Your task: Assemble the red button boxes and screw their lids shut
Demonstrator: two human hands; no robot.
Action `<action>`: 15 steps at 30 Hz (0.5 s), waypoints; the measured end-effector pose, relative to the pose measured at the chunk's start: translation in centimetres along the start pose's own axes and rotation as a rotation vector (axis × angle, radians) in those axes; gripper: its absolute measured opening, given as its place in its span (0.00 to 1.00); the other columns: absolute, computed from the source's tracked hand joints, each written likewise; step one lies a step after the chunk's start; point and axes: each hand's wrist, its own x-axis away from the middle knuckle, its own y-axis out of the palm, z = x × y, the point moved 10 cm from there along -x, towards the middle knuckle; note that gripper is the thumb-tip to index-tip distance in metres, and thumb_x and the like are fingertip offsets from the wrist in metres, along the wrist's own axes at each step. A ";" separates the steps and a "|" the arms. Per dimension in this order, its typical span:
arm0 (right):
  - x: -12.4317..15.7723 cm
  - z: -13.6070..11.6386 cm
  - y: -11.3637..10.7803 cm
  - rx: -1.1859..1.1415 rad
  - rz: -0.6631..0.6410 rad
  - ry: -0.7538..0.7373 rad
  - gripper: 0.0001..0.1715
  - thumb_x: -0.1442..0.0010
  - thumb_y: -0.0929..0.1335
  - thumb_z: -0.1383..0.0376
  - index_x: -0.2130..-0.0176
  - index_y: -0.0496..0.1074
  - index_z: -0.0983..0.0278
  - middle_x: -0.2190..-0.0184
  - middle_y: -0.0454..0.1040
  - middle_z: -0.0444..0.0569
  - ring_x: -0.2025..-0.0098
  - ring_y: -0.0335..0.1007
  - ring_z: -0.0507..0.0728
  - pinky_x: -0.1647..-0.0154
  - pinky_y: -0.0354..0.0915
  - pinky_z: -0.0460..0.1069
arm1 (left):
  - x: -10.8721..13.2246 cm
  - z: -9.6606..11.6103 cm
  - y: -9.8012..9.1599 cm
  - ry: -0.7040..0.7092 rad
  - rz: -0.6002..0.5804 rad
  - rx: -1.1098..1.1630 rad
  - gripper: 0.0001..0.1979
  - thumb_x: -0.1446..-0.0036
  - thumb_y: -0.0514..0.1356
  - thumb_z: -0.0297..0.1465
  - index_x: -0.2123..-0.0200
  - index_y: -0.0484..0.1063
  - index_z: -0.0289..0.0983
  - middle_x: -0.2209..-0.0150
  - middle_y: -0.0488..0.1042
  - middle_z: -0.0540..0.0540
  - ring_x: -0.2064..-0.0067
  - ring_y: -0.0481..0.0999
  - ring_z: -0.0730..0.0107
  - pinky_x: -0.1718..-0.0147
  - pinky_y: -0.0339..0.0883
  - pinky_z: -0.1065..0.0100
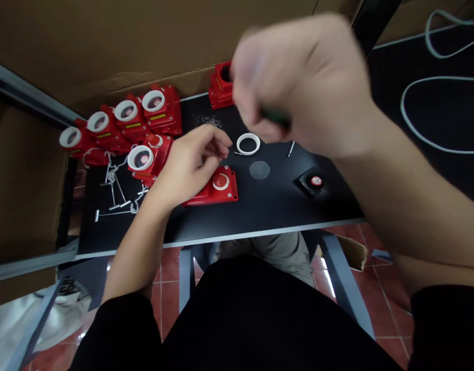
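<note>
A black table (260, 206) stands before cardboard walls. On its near part, the left hand (190, 159) rests with curled fingers on a red button plate (217, 188); whether it pinches anything cannot be told. Just beyond lies a white ring (248, 144). Above it, the blurred right hand (302, 82) is closed around a green-handled tool (275, 117). Farther back on the left sits a row of red units (124, 121).

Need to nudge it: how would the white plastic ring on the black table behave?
The white plastic ring looks thin and hollow, so probably light. Lying flat on the smooth black table, it should slide, not roll.
</note>
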 end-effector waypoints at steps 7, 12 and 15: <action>0.1 6.6 1.7 1.021 -0.125 -0.043 0.09 0.25 0.76 0.63 0.49 0.87 0.63 0.52 0.86 0.54 0.52 0.81 0.63 0.48 0.69 0.56 | 0.5 -2.6 -2.9 -0.133 0.205 0.023 0.12 0.36 0.59 0.22 0.56 0.74 0.46 0.63 0.83 0.52 0.60 0.86 0.64 0.57 0.81 0.61; -1.0 7.3 0.9 0.924 -0.006 -0.110 0.12 0.32 0.78 0.67 0.49 0.85 0.62 0.50 0.87 0.54 0.49 0.82 0.65 0.43 0.70 0.57 | 0.5 -2.9 -2.4 -0.186 0.144 -0.059 0.12 0.36 0.58 0.22 0.56 0.73 0.46 0.67 0.83 0.55 0.63 0.84 0.64 0.56 0.79 0.58; -1.8 7.8 1.3 0.998 -0.042 -0.108 0.08 0.34 0.77 0.69 0.53 0.86 0.62 0.54 0.85 0.54 0.54 0.78 0.64 0.47 0.68 0.57 | 0.5 -2.9 -2.5 -0.169 0.191 -0.039 0.13 0.38 0.58 0.21 0.56 0.72 0.46 0.69 0.80 0.56 0.66 0.83 0.65 0.56 0.78 0.57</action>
